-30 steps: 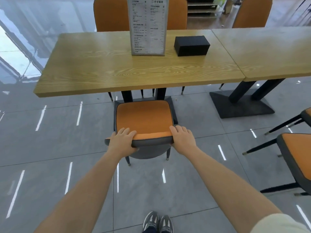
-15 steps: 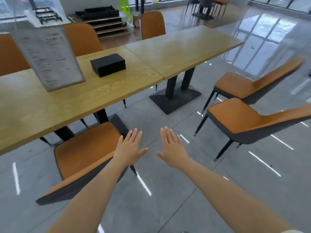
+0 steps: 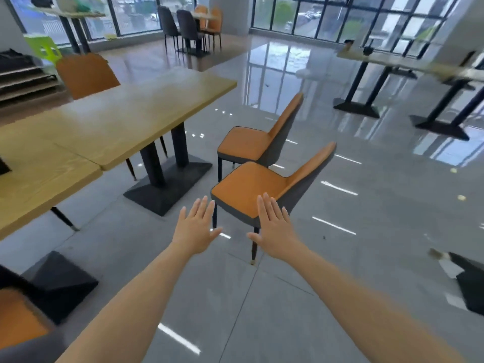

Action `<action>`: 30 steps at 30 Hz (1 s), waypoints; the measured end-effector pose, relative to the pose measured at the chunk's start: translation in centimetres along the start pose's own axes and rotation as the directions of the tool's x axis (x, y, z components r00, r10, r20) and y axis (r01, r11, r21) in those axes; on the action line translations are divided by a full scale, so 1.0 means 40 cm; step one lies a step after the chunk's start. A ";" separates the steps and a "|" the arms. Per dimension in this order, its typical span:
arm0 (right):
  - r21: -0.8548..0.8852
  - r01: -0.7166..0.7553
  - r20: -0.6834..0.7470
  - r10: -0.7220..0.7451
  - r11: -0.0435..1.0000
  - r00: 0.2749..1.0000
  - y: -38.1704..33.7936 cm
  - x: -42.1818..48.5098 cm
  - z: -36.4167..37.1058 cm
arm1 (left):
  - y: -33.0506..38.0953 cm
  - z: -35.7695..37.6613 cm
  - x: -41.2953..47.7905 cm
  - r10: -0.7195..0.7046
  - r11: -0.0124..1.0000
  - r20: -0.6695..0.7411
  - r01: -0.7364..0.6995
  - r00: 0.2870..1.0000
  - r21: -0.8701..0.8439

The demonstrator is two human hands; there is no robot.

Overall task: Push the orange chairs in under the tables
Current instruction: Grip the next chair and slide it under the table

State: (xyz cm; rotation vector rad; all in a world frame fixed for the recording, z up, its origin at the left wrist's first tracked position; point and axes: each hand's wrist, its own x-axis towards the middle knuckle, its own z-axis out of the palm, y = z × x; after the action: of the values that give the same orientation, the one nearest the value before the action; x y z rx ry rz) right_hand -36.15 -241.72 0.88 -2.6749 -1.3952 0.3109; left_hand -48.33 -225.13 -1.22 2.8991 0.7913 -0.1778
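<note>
Two orange chairs with dark grey shells stand out on the floor, right of the wooden table (image 3: 146, 100), seats facing it. The near chair (image 3: 246, 187) is just beyond my hands; the far chair (image 3: 248, 140) stands behind it. My left hand (image 3: 195, 229) and my right hand (image 3: 273, 229) are stretched forward, palms down, fingers spread, holding nothing. My right hand's fingers overlap the near chair's front edge in the view; I cannot tell whether they touch it. The orange seat of a chair (image 3: 18, 318) shows at the bottom left corner, beside a second wooden table (image 3: 31, 174).
The tables stand on black pedestal bases (image 3: 167, 184). Another orange chair (image 3: 86, 74) sits on the table's far side. Dark chairs and a table (image 3: 188, 27) stand by the windows. More black-legged tables (image 3: 408, 66) are at the right. A dark object (image 3: 471, 284) lies on the floor.
My hands have let go of the chair under the left table and are now open. My view has swung right, bringing the two pulled-out orange chairs in front of me.
</note>
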 end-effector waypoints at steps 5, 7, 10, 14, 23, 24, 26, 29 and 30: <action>-0.018 -0.089 -0.054 0.088 0.996 0.995 0.285 0.068 -0.106 | 0.232 -0.056 0.223 0.044 0.999 -0.033 -0.044 0.999 -0.015; -0.022 -0.128 -0.071 0.126 0.992 0.989 0.379 0.102 -0.140 | 0.305 -0.071 0.295 0.065 0.998 -0.022 -0.065 0.998 -0.008; -0.032 -0.160 -0.096 0.156 0.987 0.983 0.513 0.162 -0.184 | 0.390 -0.087 0.416 0.076 0.997 -0.006 -0.076 0.997 0.015; -0.015 -0.182 -0.106 0.180 0.983 0.978 0.696 0.259 -0.217 | 0.496 -0.085 0.595 0.093 0.996 -0.005 -0.093 0.996 0.013; -0.041 -0.079 0.007 0.079 0.996 0.997 1.024 0.567 -0.333 | 0.697 -0.086 1.029 0.018 0.997 -0.053 -0.022 0.998 -0.077; -0.049 -0.050 0.021 0.051 0.998 0.999 1.048 0.600 -0.347 | 0.711 -0.091 1.063 -0.004 0.997 -0.054 0.000 0.999 -0.080; -0.059 0.016 0.050 -0.013 0.998 0.999 1.091 0.658 -0.365 | 0.736 -0.099 1.115 -0.054 0.995 -0.045 0.050 0.998 -0.085; -0.049 0.113 0.103 -0.108 0.992 0.989 1.140 0.737 -0.375 | 0.758 -0.094 1.146 -0.144 0.986 -0.034 0.141 0.989 -0.087; -0.045 0.157 0.129 -0.150 0.987 0.980 1.154 0.763 -0.373 | 0.763 -0.088 1.150 -0.183 0.979 -0.028 0.179 0.983 -0.098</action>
State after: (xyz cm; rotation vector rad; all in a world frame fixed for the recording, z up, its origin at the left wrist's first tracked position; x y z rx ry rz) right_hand 21.13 -243.12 2.65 -2.6098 -1.6592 0.4378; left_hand 6.91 -227.79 -1.64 2.7475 1.0409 -0.1018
